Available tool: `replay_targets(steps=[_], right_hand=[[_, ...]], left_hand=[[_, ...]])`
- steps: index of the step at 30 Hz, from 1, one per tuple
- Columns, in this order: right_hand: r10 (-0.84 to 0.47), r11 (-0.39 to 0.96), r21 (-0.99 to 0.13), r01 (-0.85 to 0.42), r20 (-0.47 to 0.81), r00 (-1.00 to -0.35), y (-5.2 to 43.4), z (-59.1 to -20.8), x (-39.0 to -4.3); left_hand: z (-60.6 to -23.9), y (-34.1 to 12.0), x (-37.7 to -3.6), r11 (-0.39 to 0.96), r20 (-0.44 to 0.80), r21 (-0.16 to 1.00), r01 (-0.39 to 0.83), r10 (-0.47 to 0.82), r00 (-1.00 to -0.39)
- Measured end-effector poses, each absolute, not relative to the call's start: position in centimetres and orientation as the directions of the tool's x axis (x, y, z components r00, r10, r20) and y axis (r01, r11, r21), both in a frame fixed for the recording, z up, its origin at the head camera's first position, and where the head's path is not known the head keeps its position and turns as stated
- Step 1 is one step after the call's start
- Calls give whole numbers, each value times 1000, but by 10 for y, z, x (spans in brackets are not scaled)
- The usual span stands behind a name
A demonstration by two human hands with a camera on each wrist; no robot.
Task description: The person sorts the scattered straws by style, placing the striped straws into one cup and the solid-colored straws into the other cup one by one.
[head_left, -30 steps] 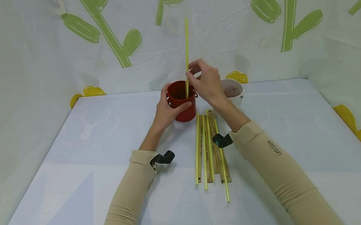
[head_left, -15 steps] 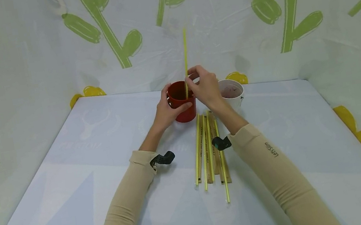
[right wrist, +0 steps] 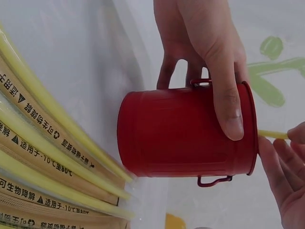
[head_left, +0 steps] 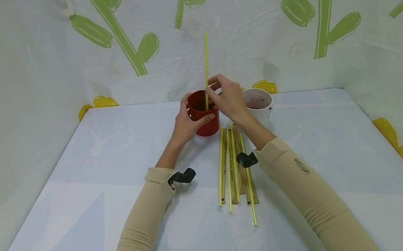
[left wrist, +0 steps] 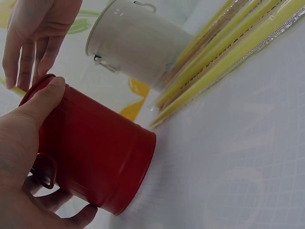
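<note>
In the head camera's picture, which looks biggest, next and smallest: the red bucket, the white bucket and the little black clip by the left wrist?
1. red bucket, the largest as it looks here, though hands cover part of it.
2. white bucket, slightly smaller; partly hidden behind the right hand, so these two are close.
3. black clip, clearly smallest.

Bucket (head_left: 205,118) stands on the table (head_left: 78,199), second bucket (head_left: 259,102) just to its right. Wrapped straws (head_left: 234,169) lie before both. One straw (head_left: 207,69) stands upright in the left bucket.
</note>
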State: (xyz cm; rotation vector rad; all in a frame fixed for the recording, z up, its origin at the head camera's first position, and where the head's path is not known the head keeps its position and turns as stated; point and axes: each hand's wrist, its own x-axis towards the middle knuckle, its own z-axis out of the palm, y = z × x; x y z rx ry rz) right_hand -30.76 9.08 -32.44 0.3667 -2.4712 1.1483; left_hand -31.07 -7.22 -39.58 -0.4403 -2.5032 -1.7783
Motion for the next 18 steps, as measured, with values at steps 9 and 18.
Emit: replay_targets(steps=[9, 18], right_hand=[[-64, 586, -715, -381, 428, -902, 91, -321, -307], [-61, 571, -729, -377, 421, -905, 90, -319, -306]], left_hand=[[-400, -72, -313, 311, 211, 913, 264, 194, -958], [-401, -73, -313, 315, 221, 909, 272, 190, -957]])
